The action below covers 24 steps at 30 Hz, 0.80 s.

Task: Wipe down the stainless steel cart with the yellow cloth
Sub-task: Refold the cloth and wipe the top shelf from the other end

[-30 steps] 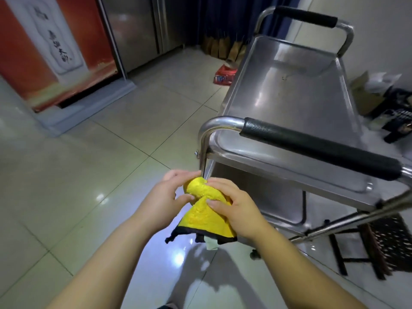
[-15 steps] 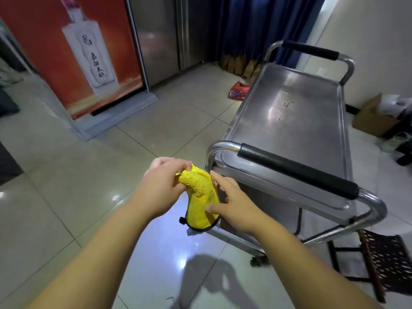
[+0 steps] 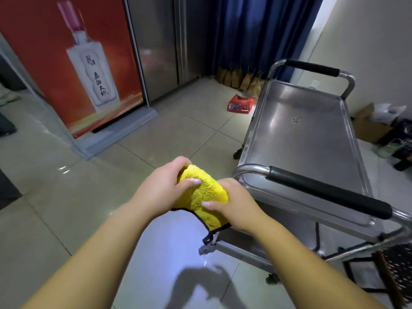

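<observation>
The stainless steel cart (image 3: 301, 139) is seen at about two o'clock from the hands, its long top tray running away toward twelve o'clock, with one padded handle (image 3: 327, 195) at the near end and another at the far end. No contact between cloth and metal is shown, so the wiping is judged not yet begun: the whole tray, the rails and the lower shelf (image 3: 256, 244) are left to be done. A few small specks (image 3: 296, 119) are visible on the tray toward its far end.

The yellow cloth (image 3: 201, 192) is held bunched in mid-air, just beside the cart's near left corner, at nine o'clock from it, with its black-edged hem hanging at six o'clock. It is gripped by the left hand (image 3: 160, 190), fingers curled over its top and thumb pressed on the nap, and by the right hand (image 3: 236, 204), thumb and fingers closed round its lower side. The cloth is judged to be in the course of being gathered into a wiping pad.
</observation>
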{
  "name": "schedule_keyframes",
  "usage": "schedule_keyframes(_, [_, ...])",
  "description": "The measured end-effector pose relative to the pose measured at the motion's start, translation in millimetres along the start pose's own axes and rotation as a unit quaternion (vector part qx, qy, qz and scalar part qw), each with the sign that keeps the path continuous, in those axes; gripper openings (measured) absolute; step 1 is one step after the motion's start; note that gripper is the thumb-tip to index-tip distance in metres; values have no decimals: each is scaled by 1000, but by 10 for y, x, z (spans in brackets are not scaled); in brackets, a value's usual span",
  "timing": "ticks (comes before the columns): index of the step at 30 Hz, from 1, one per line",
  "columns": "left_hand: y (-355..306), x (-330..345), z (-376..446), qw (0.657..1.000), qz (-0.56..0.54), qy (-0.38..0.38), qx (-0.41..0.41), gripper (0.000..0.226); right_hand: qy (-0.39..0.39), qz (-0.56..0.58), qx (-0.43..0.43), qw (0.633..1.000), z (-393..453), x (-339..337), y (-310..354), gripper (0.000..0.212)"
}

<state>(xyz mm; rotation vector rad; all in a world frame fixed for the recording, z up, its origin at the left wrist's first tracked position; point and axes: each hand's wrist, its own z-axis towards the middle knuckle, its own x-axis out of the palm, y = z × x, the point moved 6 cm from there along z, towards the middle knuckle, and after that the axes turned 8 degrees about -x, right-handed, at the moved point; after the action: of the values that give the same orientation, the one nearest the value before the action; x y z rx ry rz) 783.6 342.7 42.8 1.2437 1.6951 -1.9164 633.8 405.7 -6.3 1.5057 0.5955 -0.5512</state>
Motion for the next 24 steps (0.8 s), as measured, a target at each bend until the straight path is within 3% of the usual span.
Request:
schedule_keyframes(6, [372,-431,319,999,-27,4,24,23,8,42,17,999,407,82,322,10])
schedule_keyframes(10, [483,-571,549,998,-62,11,21,26,-8,66,28,997,634,77,413,12])
schedule_keyframes(13, [523,-598,736,992,-106,58,34,25,-25,93,39,995,798,14,418,13])
schedule_keyframes(17, [573,-584,1036,984,-118,120,49,40,-34,127,57,990,1027,-83,342,15])
schedule_keyframes(24, [595,-670,1836,991,-69,95,66,21,-26,128,52,990,1740,-185,67,23])
